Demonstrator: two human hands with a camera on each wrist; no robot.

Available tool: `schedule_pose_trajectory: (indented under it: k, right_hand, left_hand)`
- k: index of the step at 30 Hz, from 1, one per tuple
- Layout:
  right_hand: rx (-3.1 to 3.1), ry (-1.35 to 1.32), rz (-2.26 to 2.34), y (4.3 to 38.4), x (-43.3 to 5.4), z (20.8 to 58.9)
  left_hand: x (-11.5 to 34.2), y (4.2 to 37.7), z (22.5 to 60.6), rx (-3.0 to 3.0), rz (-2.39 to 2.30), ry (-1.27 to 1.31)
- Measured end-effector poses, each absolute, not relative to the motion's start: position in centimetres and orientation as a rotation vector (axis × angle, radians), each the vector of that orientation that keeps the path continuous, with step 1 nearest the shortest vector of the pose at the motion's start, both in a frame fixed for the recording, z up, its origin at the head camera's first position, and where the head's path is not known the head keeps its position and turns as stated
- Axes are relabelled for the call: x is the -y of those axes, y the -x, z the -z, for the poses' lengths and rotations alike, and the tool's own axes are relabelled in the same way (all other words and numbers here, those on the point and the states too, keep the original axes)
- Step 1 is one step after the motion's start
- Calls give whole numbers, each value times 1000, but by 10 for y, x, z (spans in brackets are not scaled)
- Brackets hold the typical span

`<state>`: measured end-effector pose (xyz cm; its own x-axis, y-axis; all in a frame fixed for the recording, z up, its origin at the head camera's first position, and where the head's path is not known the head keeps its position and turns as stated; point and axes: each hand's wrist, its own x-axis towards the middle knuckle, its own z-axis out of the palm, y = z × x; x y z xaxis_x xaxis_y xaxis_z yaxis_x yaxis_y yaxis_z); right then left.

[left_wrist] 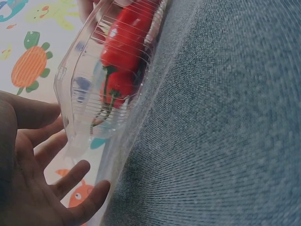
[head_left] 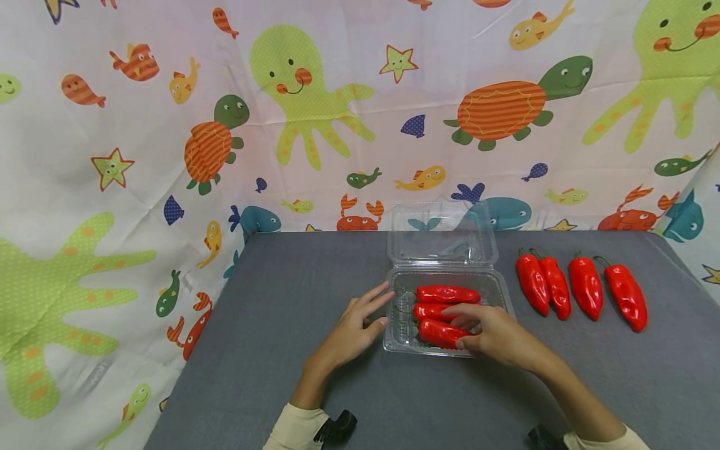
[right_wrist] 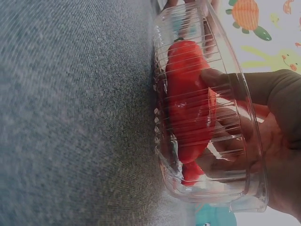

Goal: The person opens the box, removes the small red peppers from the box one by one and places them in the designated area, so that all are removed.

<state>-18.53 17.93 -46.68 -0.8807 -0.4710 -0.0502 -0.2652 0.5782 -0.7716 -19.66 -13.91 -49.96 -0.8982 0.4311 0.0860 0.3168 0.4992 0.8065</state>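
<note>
A clear plastic clamshell box [head_left: 402, 344] sits on the grey table with its lid [head_left: 441, 250] raised at the back. Three red peppers lie crosswise inside: a far pepper [head_left: 447, 294], a middle pepper [head_left: 430, 311] and a near pepper [head_left: 439, 332]. My right hand [head_left: 500, 337] reaches into the box and holds the near pepper, its thumb on the front side and its fingers behind, as the right wrist view shows through the wall. Fingers spread, my left hand [head_left: 351, 328] is at the box's left rim, its fingertips touching or very close to it.
To the right of the box several more red peppers [head_left: 585, 287] lie in a row, stems away from me. Behind the grey table [head_left: 281, 300] hangs a white cloth [head_left: 360, 94] printed with sea animals.
</note>
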Motion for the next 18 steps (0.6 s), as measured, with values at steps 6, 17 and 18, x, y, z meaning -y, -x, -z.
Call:
schedule_pose_trajectory:
  k: [6,17,18]
  right_hand:
    - [-2504,572,1252,183,-182,463]
    - [-2584,476,1279,179,-189,453]
    - [-2593,471,1290,179,-189,452]
  left_hand:
    - [138,197,499,-2609,-1357,-646]
    - [138,197,498,-2613,-1354,-634]
    - [138,197,498,-2613,-1353,-633]
